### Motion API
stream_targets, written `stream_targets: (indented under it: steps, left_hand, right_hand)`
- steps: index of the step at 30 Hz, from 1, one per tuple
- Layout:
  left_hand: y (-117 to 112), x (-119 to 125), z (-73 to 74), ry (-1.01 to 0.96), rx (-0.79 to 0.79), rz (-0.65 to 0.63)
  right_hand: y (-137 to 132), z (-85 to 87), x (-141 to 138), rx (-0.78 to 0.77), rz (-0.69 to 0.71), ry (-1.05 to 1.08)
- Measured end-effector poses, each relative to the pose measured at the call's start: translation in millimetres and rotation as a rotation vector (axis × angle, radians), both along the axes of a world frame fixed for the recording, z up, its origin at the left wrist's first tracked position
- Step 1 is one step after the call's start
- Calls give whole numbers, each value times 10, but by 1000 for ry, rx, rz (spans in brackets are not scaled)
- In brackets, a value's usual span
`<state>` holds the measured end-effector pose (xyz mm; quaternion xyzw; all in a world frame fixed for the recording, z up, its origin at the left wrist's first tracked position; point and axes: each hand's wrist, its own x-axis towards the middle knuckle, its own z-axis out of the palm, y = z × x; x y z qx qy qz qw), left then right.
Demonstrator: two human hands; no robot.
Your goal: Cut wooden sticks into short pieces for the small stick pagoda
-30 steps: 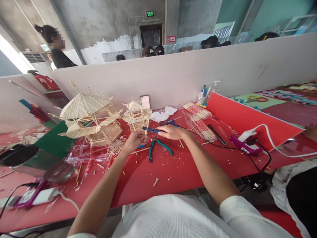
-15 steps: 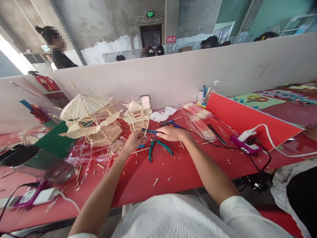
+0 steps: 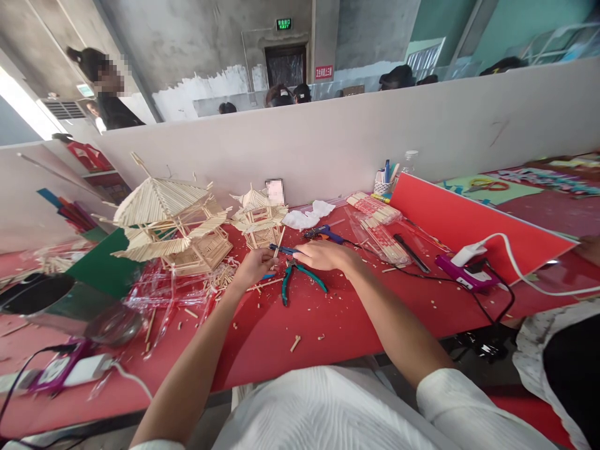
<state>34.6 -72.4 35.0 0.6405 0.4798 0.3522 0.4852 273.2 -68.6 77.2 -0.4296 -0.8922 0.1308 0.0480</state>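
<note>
My left hand (image 3: 252,267) is closed in a pinch round a thin wooden stick (image 3: 279,240) that stands up from the red table (image 3: 337,319). My right hand (image 3: 323,255) is closed on blue-handled cutters (image 3: 282,249), whose jaws meet the stick. Green-handled pliers (image 3: 299,277) lie on the table just below both hands. Behind them stands a small stick pavilion (image 3: 257,220), and a large stick pavilion (image 3: 171,226) rises to the left.
Another blue tool (image 3: 322,233) and white cloth (image 3: 307,219) lie behind my right hand. Packs of sticks (image 3: 379,228) and a purple glue gun (image 3: 466,270) with cords sit right. Clear plastic wrappers (image 3: 162,290), stick offcuts and a second glue gun (image 3: 60,372) are left. A grey partition (image 3: 356,137) backs the table.
Both hands have stayed almost in place; the cutters in my right hand have shifted slightly left along the stick. The view has moved a little.
</note>
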Motion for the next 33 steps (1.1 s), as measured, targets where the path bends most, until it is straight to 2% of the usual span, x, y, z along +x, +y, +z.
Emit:
stream_targets:
  steps: [5, 7, 9, 13, 15, 19, 22, 24, 26, 28, 31, 33]
  left_hand:
    - [-10, -4, 35, 27, -59, -16]
    - [-5, -53, 61, 60, -35, -7]
    - [4, -131, 91, 169, 74, 15]
    - [27, -293, 119, 567, 354, 134]
    - [40, -336, 100, 654, 390, 155]
    - [51, -336, 41, 589, 377, 93]
    - [44, -317, 43, 719, 378, 35]
    - [39, -320, 80, 789, 408, 44]
    - [30, -333, 137, 745, 468, 111]
    - [9, -347, 200, 581, 530, 135]
    - [-51, -336, 273, 326, 554, -29]
    - [-89, -299, 292, 279, 551, -148]
  right_hand:
    - [31, 12, 38, -34, -12, -14]
    - [55, 39, 103, -65, -36, 18]
    - [81, 66, 186, -128, -48, 59]
    - [128, 82, 303, -212, 31, 172]
    - [140, 72, 296, -169, 57, 175]
    - [142, 36, 194, -15, 82, 94]
    - [142, 9, 121, 49, 94, 37]
    - [143, -8, 92, 66, 87, -1]
    - [145, -23, 73, 83, 70, -31]
    - [145, -36, 56, 102, 46, -43]
    - [141, -53, 20, 125, 24, -52]
    - [135, -64, -10, 149, 31, -56]
